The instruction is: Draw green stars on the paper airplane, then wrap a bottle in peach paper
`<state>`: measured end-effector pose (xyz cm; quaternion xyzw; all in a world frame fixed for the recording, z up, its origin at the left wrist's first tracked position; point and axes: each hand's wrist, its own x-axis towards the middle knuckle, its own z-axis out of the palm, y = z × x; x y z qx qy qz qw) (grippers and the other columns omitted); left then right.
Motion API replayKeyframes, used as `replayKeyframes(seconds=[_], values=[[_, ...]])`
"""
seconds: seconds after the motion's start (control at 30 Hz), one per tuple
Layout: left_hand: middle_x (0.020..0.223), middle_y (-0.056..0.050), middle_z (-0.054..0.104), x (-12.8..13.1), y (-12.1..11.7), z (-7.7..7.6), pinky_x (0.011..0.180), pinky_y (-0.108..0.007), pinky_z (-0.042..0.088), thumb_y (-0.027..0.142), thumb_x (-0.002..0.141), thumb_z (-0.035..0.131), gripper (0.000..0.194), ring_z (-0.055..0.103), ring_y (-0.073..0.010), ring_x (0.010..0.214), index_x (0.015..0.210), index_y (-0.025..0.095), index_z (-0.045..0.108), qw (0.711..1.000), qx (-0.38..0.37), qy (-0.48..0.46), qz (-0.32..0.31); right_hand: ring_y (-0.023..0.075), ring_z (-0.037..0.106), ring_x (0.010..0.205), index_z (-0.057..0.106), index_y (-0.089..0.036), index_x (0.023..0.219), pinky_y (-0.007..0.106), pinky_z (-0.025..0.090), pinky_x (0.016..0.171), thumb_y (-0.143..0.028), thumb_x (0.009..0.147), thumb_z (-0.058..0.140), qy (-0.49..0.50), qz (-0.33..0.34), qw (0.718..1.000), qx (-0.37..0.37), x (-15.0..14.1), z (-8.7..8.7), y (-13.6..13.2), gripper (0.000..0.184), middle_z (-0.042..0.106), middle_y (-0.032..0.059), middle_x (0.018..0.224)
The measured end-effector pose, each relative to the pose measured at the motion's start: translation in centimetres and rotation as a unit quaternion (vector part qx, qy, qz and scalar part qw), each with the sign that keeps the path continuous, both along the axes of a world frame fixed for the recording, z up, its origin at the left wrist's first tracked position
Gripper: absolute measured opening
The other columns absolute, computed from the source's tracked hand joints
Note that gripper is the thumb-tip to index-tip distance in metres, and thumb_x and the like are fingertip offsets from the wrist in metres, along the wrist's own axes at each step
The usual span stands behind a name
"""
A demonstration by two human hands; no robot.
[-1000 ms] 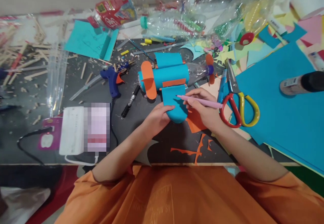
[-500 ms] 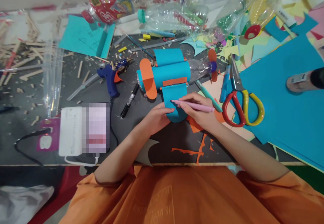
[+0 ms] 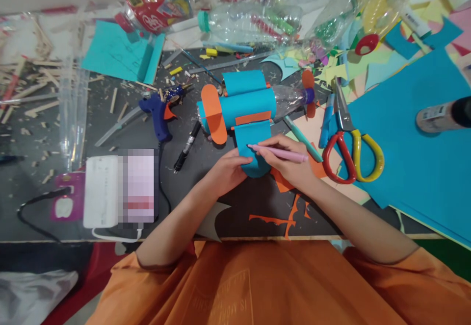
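Observation:
A toy plane (image 3: 253,105) made from a plastic bottle wrapped in blue paper lies on the dark table, with an orange propeller (image 3: 308,93) on its cap and an orange tail strip (image 3: 214,114). Its near blue paper wing (image 3: 253,136) is pinched at the lower left edge by my left hand (image 3: 228,172), thumb on top. My right hand (image 3: 285,161) grips a pink marker (image 3: 283,153) like a pen, its tip on or just above the wing's surface. Part of the wing is hidden behind my fingers.
Scissors (image 3: 346,134) and large blue paper sheets (image 3: 412,134) lie on the right. To the left are a blue glue gun (image 3: 156,112), a black pen (image 3: 187,147) and a white power bank (image 3: 101,191) beside a phone. Plastic bottles (image 3: 243,23) line the back; orange scraps (image 3: 272,219) lie in front.
The pink marker and my right hand have shifted very slightly left, the marker lying a little flatter. My left hand keeps its hold on the wing. The whole view has moved a touch.

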<state>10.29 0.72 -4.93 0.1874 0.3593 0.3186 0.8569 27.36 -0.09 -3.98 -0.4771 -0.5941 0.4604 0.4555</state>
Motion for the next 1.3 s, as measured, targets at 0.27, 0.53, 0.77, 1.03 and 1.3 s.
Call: replayKeyframes(seconds=[0.27, 0.53, 0.77, 1.03, 1.3], values=[[0.098, -0.009, 0.078, 0.1, 0.0, 0.2, 0.092, -0.037, 0.053, 0.015, 0.071, 0.069, 0.025, 0.071, -0.0275, 0.107, 0.096, 0.015, 0.073, 1.000, 0.004, -0.006, -0.008, 0.0177, 0.070, 0.067, 0.072, -0.022, 0.081, 0.029, 0.054, 0.057, -0.033, 0.086, 0.069, -0.022, -0.038, 0.999, -0.003, 0.1, 0.0, 0.0, 0.013, 0.076, 0.0029, 0.076], [0.092, -0.008, 0.079, 0.0, 0.0, 0.3, 0.082, -0.032, 0.054, 0.017, 0.069, 0.073, 0.022, 0.074, -0.0250, 0.095, 0.091, 0.014, 0.074, 1.000, 0.002, -0.002, -0.004, 0.0175, 0.067, 0.064, 0.070, -0.022, 0.078, 0.029, 0.053, 0.056, -0.034, 0.085, 0.069, -0.060, -0.052, 0.997, -0.008, 0.8, 0.3, 0.0, 0.014, 0.073, 0.0023, 0.070], [0.100, -0.010, 0.079, 0.0, 0.0, -0.1, 0.082, -0.034, 0.052, 0.017, 0.069, 0.074, 0.029, 0.073, -0.0261, 0.094, 0.098, 0.014, 0.074, 1.000, -0.002, 0.002, 0.008, 0.0204, 0.074, 0.084, 0.070, -0.026, 0.109, 0.033, 0.059, 0.070, -0.029, 0.095, 0.061, -0.129, -0.007, 0.988, 0.088, 3.8, 1.8, -0.8, 0.017, 0.078, 0.0058, 0.100], [0.103, -0.011, 0.078, 0.0, 0.0, 0.0, 0.083, -0.036, 0.052, 0.018, 0.069, 0.075, 0.030, 0.072, -0.0286, 0.097, 0.099, 0.015, 0.073, 1.000, -0.016, -0.002, 0.010, 0.0277, 0.071, 0.088, 0.071, -0.026, 0.117, 0.043, 0.055, 0.070, -0.006, 0.094, 0.041, -0.439, 0.154, 0.857, 0.222, 8.9, 1.7, -0.3, 0.043, 0.077, 0.0101, 0.097], [0.101, -0.012, 0.079, -0.1, 0.0, 0.2, 0.083, -0.033, 0.051, 0.018, 0.070, 0.075, 0.030, 0.072, -0.0241, 0.090, 0.099, 0.013, 0.073, 1.000, -0.011, -0.007, 0.008, 0.0120, 0.066, 0.109, 0.073, -0.008, 0.106, 0.027, 0.045, 0.096, 0.005, 0.086, 0.051, -0.333, -0.160, 0.929, 0.013, 7.3, 7.4, 16.0, 0.032, 0.077, 0.0065, 0.115]])
